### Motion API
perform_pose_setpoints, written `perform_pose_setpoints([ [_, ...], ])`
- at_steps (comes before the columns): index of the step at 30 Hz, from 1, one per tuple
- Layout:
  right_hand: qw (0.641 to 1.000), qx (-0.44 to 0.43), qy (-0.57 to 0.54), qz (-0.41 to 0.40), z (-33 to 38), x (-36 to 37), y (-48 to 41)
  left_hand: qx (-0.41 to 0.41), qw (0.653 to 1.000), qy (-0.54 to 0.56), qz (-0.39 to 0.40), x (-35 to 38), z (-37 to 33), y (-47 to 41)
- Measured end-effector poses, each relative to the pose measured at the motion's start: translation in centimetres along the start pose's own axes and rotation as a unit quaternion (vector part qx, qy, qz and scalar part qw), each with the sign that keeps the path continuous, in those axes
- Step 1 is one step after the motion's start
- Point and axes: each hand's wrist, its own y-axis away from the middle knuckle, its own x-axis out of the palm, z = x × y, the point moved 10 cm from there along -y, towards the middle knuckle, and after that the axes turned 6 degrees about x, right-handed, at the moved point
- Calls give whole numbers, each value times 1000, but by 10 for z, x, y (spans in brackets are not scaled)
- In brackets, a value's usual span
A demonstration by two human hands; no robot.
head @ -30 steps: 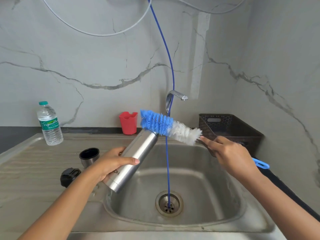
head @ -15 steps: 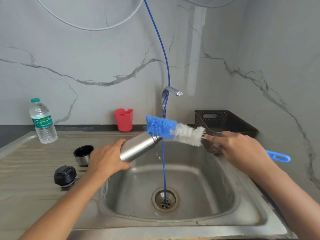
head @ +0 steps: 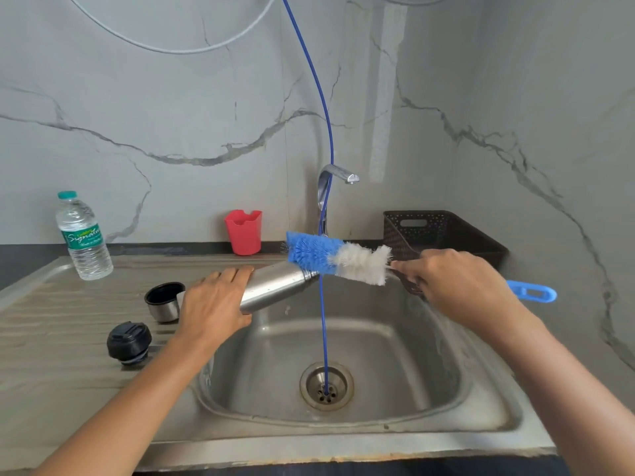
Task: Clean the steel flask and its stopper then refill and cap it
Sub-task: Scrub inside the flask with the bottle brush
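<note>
My left hand (head: pixel 214 304) grips the steel flask (head: pixel 275 285) around its lower body, holding it nearly level over the sink with its mouth pointing right. My right hand (head: pixel 457 286) holds a bottle brush (head: pixel 338 257) by its wire stem; the blue handle (head: pixel 532 292) sticks out behind the hand. The blue and white bristles lie just above and beside the flask's mouth, outside it. The black stopper (head: pixel 129 341) and the steel cup lid (head: pixel 164 301) sit on the drainboard to the left.
The steel sink (head: pixel 429 365) has a drain (head: pixel 326 386) with a thin blue hose (head: pixel 324 321) hanging into it past the tap (head: pixel 335 176). A water bottle (head: pixel 84 235) and a red cup (head: pixel 244 231) stand at the back; a dark basket (head: pixel 443 231) sits right.
The flask has tipped from steeply tilted to nearly level and my left hand slid to its base end. The brush dropped lower with my right hand, staying outside the mouth.
</note>
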Motion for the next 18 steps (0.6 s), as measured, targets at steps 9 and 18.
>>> perform_pose_setpoints([
  [9,999,1,-42,3,4,7,-6,-24,1000,-2,-3,1,11,1],
  [18,993,44,-98,-46,-16,3,12,-142,981,134,0,0,51,6],
])
